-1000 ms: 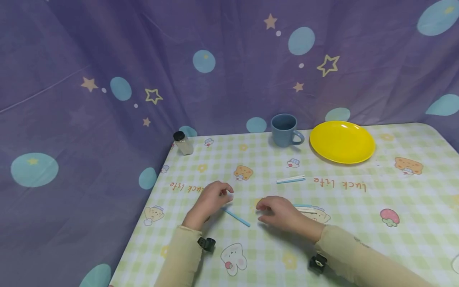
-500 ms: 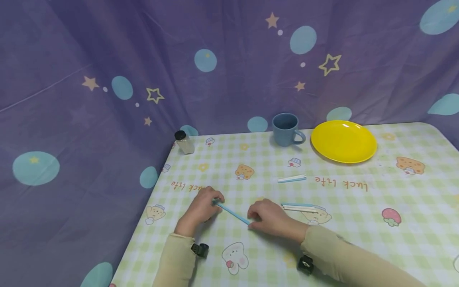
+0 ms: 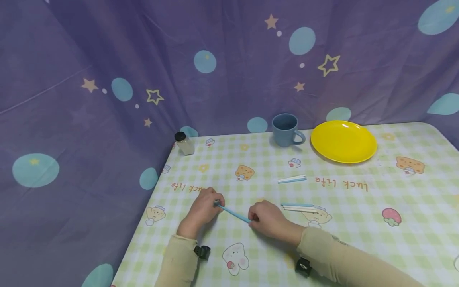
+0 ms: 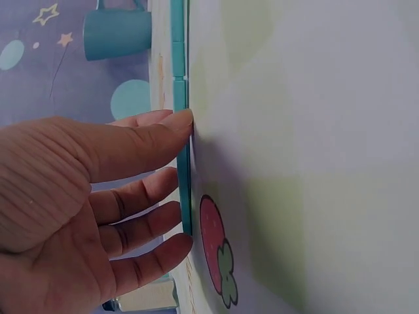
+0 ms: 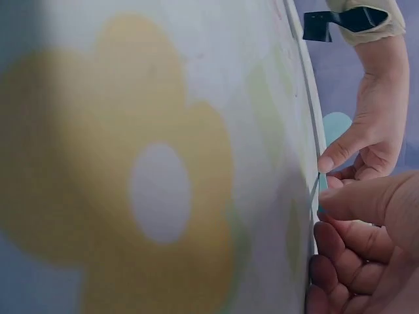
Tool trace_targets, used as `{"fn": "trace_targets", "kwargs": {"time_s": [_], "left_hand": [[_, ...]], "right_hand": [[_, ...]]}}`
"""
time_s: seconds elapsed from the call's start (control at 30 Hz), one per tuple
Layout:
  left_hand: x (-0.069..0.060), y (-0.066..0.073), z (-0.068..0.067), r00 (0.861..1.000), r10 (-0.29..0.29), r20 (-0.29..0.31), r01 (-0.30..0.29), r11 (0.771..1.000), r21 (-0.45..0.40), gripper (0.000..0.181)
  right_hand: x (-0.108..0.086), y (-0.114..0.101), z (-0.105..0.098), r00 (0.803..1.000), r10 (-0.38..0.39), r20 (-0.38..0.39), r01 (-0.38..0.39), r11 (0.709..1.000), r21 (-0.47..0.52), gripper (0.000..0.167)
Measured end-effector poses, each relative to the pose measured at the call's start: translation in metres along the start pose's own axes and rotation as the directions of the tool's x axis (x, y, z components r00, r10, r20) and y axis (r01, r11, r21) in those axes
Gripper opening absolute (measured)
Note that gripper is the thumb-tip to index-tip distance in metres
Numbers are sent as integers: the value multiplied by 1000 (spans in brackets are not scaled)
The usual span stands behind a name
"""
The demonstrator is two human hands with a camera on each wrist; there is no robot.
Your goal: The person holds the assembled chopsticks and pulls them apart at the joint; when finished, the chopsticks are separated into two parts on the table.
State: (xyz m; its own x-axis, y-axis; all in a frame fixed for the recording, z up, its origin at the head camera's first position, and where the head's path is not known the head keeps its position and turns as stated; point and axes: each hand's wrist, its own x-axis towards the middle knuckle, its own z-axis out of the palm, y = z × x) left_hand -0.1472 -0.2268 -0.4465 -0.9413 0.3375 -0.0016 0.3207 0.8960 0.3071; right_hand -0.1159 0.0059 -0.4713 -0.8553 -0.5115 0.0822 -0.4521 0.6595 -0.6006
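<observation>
A slim light-blue stick [image 3: 235, 214] lies slantwise between the two hands, low over the tablecloth. My left hand [image 3: 203, 209] pinches its far-left end. In the left wrist view, the thumb presses the stick [image 4: 181, 95] with fingers behind it, and a small seam shows across it. At the near-right end, my right hand [image 3: 269, 220] pinches the stick between thumb and fingers. The right wrist view catches the right hand [image 5: 373, 229] close to the left one, with just a short bit of blue between them. Both fingertips partly hide the stick's ends.
Blue and white sticks [image 3: 292, 179] lie farther back, and another group [image 3: 298, 208] lies right of the right hand. A blue-grey mug [image 3: 285, 130] and a yellow plate [image 3: 343, 142] stand along the back. A black-capped bottle [image 3: 185, 144] stands at the back left.
The left hand has come down onto the stick's left end and pinches it. My right hand has moved left and taken hold of the other end. The other objects have stayed put.
</observation>
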Motion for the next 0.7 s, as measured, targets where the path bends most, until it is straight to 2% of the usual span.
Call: {"fn": "trace_targets", "kwargs": {"time_s": [0.17, 0.4, 0.7], "left_hand": [[0, 5, 0, 1000, 3, 11, -3, 1000, 12, 22], [2, 17, 4, 997, 80, -5, -80, 997, 14, 21], [9, 42, 7, 992, 124, 21, -120, 984, -130, 14]], "right_hand": [[-2, 3, -6, 999, 38, -39, -37, 999, 29, 13], [-7, 14, -28, 993, 52, -102, -47, 998, 49, 15], [-24, 43, -56, 992, 6, -127, 6, 996, 93, 11]]}}
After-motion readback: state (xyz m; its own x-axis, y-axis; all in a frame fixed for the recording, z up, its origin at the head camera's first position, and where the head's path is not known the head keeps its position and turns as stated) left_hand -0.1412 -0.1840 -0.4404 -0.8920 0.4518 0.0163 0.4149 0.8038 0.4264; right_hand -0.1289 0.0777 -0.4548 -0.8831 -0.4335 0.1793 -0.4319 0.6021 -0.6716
